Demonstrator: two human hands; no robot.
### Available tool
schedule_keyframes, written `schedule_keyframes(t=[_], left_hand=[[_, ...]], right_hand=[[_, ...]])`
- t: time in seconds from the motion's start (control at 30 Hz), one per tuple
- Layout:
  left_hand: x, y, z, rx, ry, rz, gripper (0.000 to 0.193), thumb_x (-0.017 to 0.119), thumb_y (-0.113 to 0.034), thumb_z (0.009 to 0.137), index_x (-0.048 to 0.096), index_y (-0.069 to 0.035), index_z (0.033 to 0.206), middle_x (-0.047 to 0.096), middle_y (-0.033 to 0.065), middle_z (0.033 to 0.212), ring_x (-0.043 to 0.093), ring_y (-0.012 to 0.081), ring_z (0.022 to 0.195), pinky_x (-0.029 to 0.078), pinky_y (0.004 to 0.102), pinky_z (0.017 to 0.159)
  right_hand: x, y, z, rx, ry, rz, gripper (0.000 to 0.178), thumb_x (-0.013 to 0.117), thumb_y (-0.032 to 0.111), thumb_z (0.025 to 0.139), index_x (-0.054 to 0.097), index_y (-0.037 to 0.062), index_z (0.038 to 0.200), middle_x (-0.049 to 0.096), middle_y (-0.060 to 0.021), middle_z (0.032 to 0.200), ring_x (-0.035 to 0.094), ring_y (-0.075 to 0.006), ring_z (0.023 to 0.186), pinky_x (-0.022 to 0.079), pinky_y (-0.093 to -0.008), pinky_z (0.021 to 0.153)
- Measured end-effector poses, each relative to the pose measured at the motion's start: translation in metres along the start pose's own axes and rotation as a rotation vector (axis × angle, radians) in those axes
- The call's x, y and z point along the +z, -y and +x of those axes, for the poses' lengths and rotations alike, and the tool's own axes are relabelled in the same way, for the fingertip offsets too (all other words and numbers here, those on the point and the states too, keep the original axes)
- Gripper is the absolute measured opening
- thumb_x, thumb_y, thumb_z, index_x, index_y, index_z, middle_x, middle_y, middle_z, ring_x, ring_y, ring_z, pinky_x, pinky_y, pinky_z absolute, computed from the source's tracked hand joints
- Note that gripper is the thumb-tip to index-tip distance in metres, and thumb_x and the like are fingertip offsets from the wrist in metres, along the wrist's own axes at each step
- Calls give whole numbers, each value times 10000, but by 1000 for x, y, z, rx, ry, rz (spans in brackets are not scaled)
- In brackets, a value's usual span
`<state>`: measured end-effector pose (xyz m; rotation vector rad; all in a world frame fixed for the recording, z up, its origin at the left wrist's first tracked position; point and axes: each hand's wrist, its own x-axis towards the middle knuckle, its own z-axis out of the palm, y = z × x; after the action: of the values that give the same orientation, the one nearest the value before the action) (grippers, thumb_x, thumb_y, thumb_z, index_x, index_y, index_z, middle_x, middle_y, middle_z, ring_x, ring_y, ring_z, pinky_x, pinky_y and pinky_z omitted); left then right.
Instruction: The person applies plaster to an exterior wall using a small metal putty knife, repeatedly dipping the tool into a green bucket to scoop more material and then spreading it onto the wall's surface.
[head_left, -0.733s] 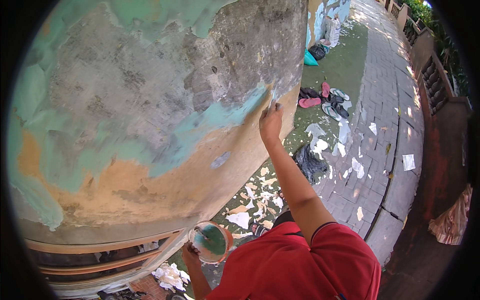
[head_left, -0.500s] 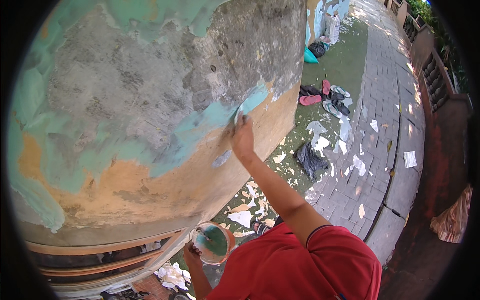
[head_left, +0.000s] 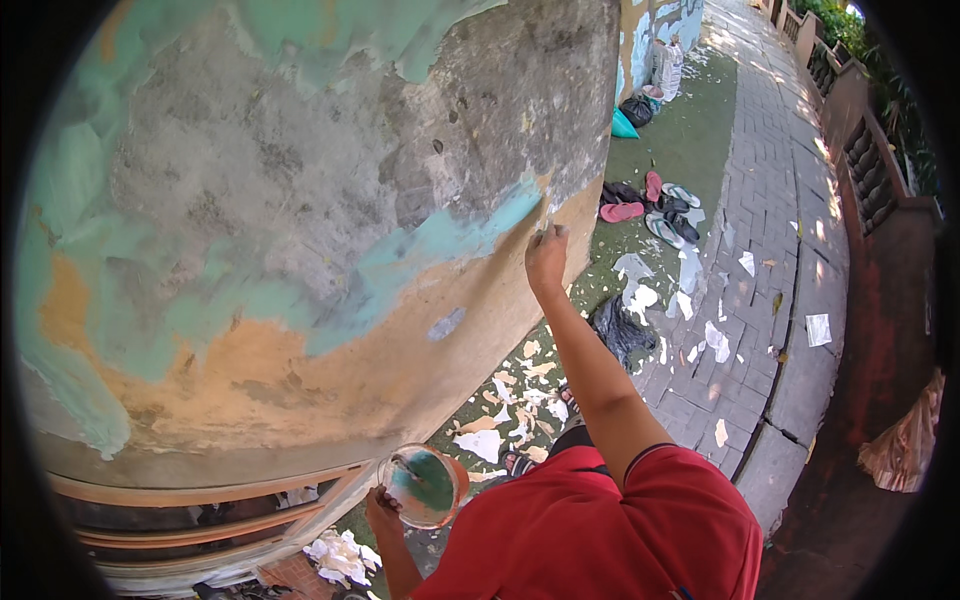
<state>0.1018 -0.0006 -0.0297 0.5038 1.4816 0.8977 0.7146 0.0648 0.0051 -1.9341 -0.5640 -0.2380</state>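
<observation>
My right hand (head_left: 547,258) is raised to the wall (head_left: 240,150), close to its right-hand corner. Its fingers are closed round a putty knife (head_left: 546,212), whose thin blade shows almost edge-on against the tan surface. Just left of it, a strip of wet blue-green filler (head_left: 450,232) borders the bare grey patch. Low at the wall's foot, my left hand (head_left: 384,510) grips the side of a round tub (head_left: 462,482). Green paste coats the inside of this tub, and a dark streak lies in it.
Paint flakes (head_left: 480,443) litter the green ground by my feet, with a black plastic bag (head_left: 622,325) beyond. Several flip-flops (head_left: 662,210) lie by the corner. Orange slats (head_left: 200,535) run below the wall at left. A paved path (head_left: 770,250) passes on the right.
My right hand has moved right along the wall, off the filler strip and toward the corner, knife still in it. My left hand and the tub have barely shifted.
</observation>
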Motion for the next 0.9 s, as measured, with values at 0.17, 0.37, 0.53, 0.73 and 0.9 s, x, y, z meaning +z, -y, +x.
schedule_keyframes(t=[0.17, 0.37, 0.53, 0.73, 0.9], left_hand=[[5, 1, -3, 6, 7, 7, 320, 564, -375, 887, 585, -56, 889, 500, 3, 670, 474, 131, 554, 384, 285, 481], [16, 2, -6, -30, -22, 58, 336, 541, -401, 900, 557, -66, 899, 472, -4, 668, 481, 138, 567, 385, 302, 489], [14, 10, 1, -18, -5, 29, 338, 555, -399, 890, 584, -62, 900, 501, 2, 674, 477, 132, 548, 382, 288, 476], [18, 7, -1, -26, -4, 20, 327, 561, -389, 887, 584, -62, 898, 496, 1, 674, 473, 131, 543, 374, 291, 469], [26, 8, -5, -21, 13, 46, 331, 563, -389, 886, 583, -59, 896, 495, 5, 676, 472, 133, 546, 374, 294, 469]], right_hand=[[20, 45, -42, -110, 53, 157, 411, 517, 17, 839, 474, -98, 1231, 501, -276, 1073, 525, -429, 940, 455, -472, 820], [-40, 81, -84, -23, 199, 340, 235, 525, -17, 856, 514, -112, 1071, 493, -246, 987, 532, -393, 802, 475, -435, 720], [-35, 2, -12, -53, -10, 7, 153, 521, 49, 864, 531, -82, 943, 521, -272, 934, 530, -441, 843, 458, -476, 743], [-6, -15, 16, -81, 35, 43, 143, 515, 31, 847, 535, -78, 937, 525, -280, 933, 528, -452, 837, 453, -489, 742], [-10, 44, -44, -144, 120, 220, 166, 522, 22, 848, 518, -87, 972, 525, -274, 958, 526, -472, 841, 456, -500, 736]])
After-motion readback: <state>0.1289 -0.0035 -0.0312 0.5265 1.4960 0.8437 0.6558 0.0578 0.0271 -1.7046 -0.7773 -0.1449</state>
